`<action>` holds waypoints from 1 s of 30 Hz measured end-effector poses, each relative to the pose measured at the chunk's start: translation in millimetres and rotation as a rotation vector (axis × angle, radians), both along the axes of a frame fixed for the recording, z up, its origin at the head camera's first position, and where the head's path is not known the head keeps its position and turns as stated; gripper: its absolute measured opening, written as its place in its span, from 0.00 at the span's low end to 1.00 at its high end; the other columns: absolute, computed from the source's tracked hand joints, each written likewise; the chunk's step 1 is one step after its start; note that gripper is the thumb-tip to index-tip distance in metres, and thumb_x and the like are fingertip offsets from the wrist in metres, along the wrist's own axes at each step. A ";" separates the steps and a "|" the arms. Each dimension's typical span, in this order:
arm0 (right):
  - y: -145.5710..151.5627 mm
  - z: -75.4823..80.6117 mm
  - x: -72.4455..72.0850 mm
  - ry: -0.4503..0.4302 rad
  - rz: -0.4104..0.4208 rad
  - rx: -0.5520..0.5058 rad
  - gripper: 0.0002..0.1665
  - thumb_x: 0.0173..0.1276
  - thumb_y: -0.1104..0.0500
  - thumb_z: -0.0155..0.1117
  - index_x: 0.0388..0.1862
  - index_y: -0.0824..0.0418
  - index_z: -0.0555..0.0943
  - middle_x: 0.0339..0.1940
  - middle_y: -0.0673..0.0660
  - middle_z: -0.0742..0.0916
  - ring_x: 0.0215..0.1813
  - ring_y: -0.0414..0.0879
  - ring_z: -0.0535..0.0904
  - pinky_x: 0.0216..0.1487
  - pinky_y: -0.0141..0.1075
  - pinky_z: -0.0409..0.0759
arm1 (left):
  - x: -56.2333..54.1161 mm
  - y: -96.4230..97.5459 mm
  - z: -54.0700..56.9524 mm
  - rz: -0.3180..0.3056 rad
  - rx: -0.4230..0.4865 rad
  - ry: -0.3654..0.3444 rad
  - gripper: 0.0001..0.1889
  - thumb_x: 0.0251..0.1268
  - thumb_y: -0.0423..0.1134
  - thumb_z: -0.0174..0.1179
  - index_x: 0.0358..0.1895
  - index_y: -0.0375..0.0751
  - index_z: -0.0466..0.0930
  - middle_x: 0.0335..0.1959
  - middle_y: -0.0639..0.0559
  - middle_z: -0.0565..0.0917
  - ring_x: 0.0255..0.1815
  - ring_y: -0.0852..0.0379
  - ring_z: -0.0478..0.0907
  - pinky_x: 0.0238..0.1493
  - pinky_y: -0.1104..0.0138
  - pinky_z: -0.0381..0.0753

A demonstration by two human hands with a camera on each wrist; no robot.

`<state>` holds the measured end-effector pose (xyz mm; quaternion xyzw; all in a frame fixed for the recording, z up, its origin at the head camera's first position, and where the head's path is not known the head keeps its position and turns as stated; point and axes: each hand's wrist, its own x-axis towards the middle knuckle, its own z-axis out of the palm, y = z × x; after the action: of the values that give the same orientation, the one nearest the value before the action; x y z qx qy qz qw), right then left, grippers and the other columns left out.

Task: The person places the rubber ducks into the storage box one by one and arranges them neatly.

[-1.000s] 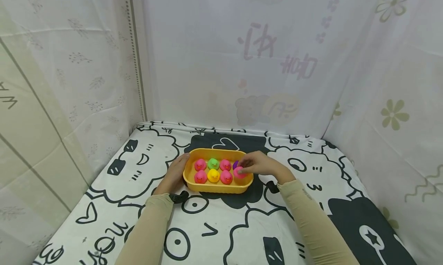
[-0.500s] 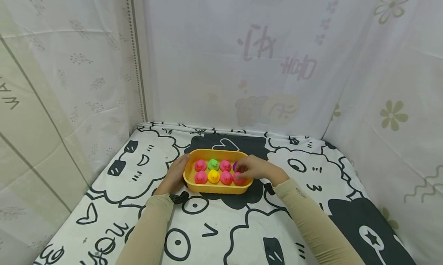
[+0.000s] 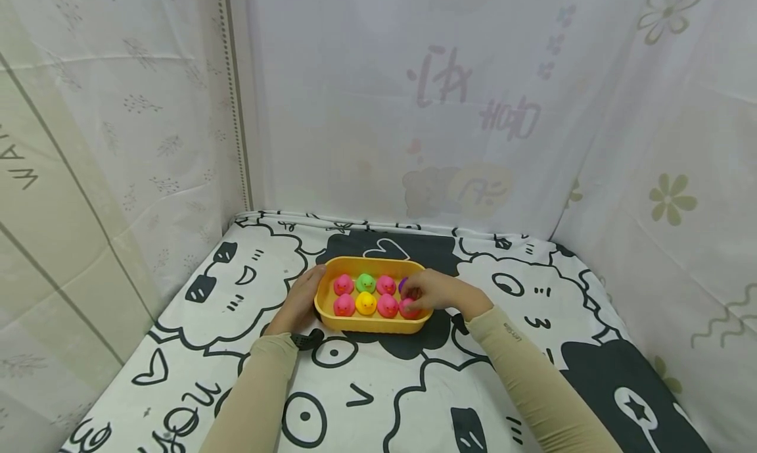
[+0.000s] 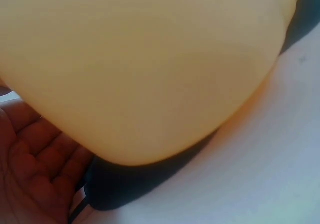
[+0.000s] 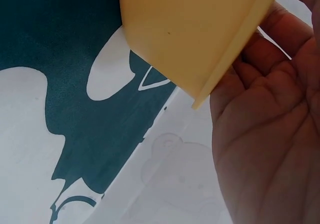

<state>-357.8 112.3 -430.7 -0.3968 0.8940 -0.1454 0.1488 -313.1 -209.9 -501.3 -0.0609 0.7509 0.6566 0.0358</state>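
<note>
A yellow tray (image 3: 361,323) lies on the patterned cloth, with two rows of small rubber ducks in it. In the back row sit a pink duck (image 3: 344,284), a green duck (image 3: 366,283), another pink duck (image 3: 386,285) and a purple duck (image 3: 403,285), mostly hidden by my fingers. The front row has a yellow duck (image 3: 366,303) among pink ones. My right hand (image 3: 436,290) reaches over the right rim, its fingertips pinching the front-right pink duck (image 3: 409,309). My left hand (image 3: 299,300) holds the tray's left end. The wrist views show mostly the tray's outer wall (image 4: 150,74).
A black-and-white cartoon cloth (image 3: 355,387) covers the table. Pale printed curtains (image 3: 378,111) hang behind it and along both sides. A dark band (image 3: 307,339) is around my left wrist.
My right hand has lowered the pink duck into the front-right corner of the tray and shifted slightly left. The left hand and the tray keep their place.
</note>
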 end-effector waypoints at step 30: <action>1.7 -0.1 4.5 0.022 0.002 -0.014 0.08 0.66 0.53 0.73 0.42 0.49 0.86 0.36 0.41 0.82 0.41 0.41 0.76 0.46 0.32 0.81 | 0.1 0.0 -2.3 0.002 0.005 -0.011 0.42 0.74 0.69 0.43 0.80 0.43 0.54 0.80 0.44 0.58 0.78 0.43 0.57 0.76 0.51 0.60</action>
<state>-353.3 114.0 -430.8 -0.4004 0.8941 -0.1472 0.1362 -312.9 -209.9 -503.5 -0.0653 0.7489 0.6583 0.0392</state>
